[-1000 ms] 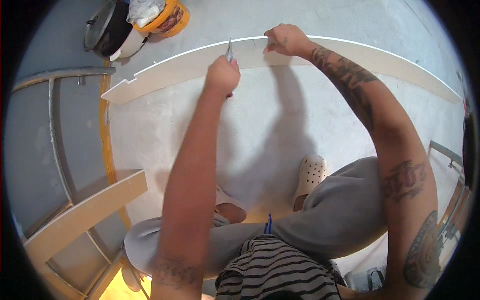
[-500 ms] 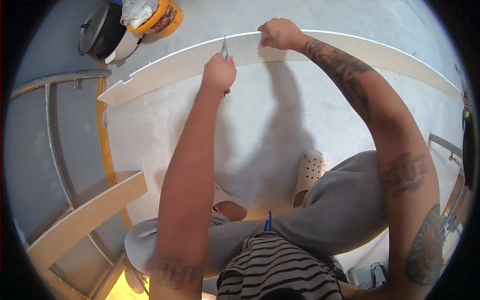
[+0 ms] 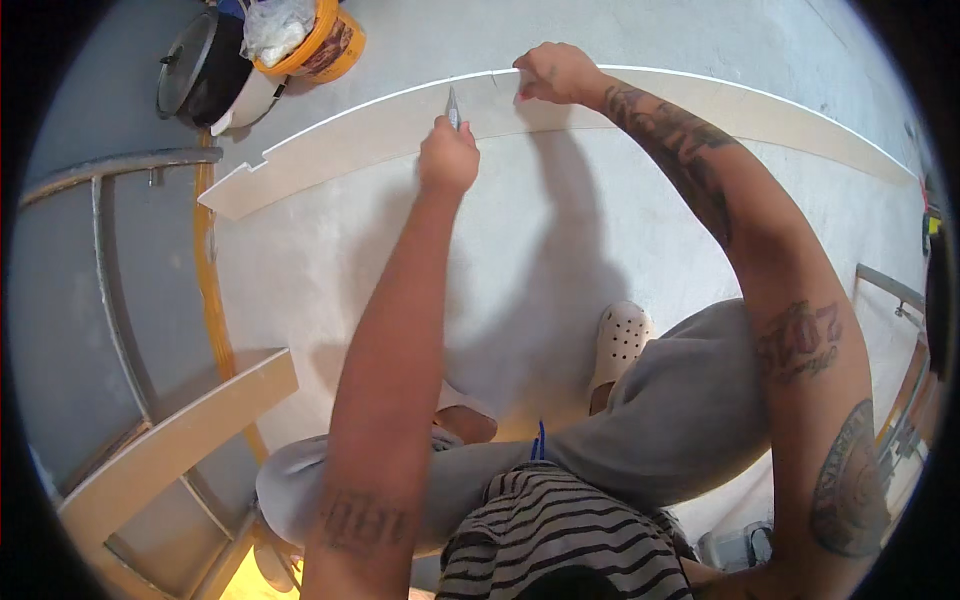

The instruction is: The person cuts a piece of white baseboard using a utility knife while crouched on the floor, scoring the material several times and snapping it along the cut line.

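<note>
A long, pale strip of plasterboard (image 3: pixel 350 150) spans the far side in front of me, with a small notch near its left end. My left hand (image 3: pixel 449 160) is closed round a utility knife (image 3: pixel 454 110), whose point faces away from me over the strip, a little below the far edge. I cannot tell whether the blade touches the board. To the right of it, my right hand (image 3: pixel 557 75) grips the strip's far edge, fingers bent over it. A short dark mark shows at that edge between both hands.
At the far left stand an orange bucket (image 3: pixel 335 50) holding a plastic bag and a dark lidded pot (image 3: pixel 190 65). A metal frame (image 3: pixel 100 270) lies along the left, with a shorter board piece (image 3: pixel 190 430) across it. My clog (image 3: pixel 622 340) rests on the grey floor.
My left hand has drawn the knife slightly toward me and to the right, so its tip sits below the strip's far edge. My right hand has barely shifted, still on the board.
</note>
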The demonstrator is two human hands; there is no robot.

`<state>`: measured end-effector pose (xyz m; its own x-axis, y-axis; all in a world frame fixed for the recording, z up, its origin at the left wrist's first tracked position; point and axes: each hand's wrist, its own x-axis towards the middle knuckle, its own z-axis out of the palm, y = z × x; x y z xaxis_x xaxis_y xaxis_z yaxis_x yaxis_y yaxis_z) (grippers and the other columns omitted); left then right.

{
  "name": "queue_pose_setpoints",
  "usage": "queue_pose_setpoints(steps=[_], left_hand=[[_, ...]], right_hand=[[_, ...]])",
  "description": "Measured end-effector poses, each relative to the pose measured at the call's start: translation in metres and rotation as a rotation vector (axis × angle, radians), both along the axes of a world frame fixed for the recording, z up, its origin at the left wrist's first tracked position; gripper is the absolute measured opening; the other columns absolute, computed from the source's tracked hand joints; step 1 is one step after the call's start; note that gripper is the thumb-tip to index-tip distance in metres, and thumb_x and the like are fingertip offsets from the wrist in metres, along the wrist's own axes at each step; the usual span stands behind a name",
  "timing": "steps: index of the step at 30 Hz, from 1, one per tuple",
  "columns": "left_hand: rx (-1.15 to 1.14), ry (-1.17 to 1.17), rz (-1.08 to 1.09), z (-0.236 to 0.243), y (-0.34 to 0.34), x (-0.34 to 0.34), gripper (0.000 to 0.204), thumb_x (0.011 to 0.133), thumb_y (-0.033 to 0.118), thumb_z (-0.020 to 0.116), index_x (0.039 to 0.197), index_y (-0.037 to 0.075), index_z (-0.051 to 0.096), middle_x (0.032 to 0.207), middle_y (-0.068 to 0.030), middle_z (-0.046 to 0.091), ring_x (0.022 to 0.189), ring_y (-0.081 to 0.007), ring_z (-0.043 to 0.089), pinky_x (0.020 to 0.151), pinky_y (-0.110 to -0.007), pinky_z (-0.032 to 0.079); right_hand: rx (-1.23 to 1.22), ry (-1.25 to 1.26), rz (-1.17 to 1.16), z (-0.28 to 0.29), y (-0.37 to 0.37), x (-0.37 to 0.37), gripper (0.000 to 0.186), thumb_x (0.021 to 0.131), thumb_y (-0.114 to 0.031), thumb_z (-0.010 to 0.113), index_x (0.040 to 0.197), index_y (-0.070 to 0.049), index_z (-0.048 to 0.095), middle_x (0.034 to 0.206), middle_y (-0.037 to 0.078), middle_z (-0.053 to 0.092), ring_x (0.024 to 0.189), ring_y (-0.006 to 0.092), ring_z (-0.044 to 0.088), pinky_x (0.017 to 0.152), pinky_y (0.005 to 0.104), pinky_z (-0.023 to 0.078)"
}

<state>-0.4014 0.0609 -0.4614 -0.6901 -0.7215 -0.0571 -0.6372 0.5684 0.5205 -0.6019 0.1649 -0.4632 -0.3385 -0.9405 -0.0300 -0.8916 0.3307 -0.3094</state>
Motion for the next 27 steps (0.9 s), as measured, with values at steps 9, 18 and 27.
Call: queue_pose_setpoints(steps=[9, 18, 27], left_hand=[[0.081, -0.049, 0.031, -0.019, 0.005, 0.002, 0.029, 0.095, 0.026, 0.054, 0.103, -0.002, 0.053, 0.092, -0.0288, 0.065, 0.087, -0.0479, 0.063, 0.076, -0.055, 0.05], [0.04, 0.045, 0.015, -0.012, 0.011, 0.015, 0.028, 0.094, 0.024, 0.056, 0.094, -0.004, 0.057, 0.088, -0.0292, 0.065, 0.084, -0.0474, 0.063, 0.074, -0.054, 0.05], [-0.026, 0.34, 0.126, 0.136, -0.024, -0.016, 0.047, 0.099, 0.039, 0.048, 0.093, -0.005, 0.061, 0.068, -0.0206, 0.062, 0.052, -0.029, 0.063, 0.056, -0.041, 0.05]], right_hand=[[0.03, -0.039, -0.002, -0.001, 0.002, -0.001, 0.04, 0.073, -0.035, 0.075, 0.103, -0.009, 0.071, 0.093, 0.016, 0.07, 0.094, 0.0356, 0.065, 0.082, 0.0461, 0.051], [0.067, -0.057, 0.017, 0.011, 0.006, 0.009, 0.042, 0.076, -0.037, 0.073, 0.107, -0.009, 0.069, 0.095, 0.016, 0.07, 0.092, 0.0369, 0.065, 0.082, 0.0467, 0.051], [0.114, -0.062, 0.019, 0.005, 0.023, -0.01, 0.039, 0.077, -0.038, 0.073, 0.103, -0.009, 0.068, 0.099, 0.017, 0.069, 0.096, 0.0376, 0.065, 0.083, 0.0471, 0.052]])
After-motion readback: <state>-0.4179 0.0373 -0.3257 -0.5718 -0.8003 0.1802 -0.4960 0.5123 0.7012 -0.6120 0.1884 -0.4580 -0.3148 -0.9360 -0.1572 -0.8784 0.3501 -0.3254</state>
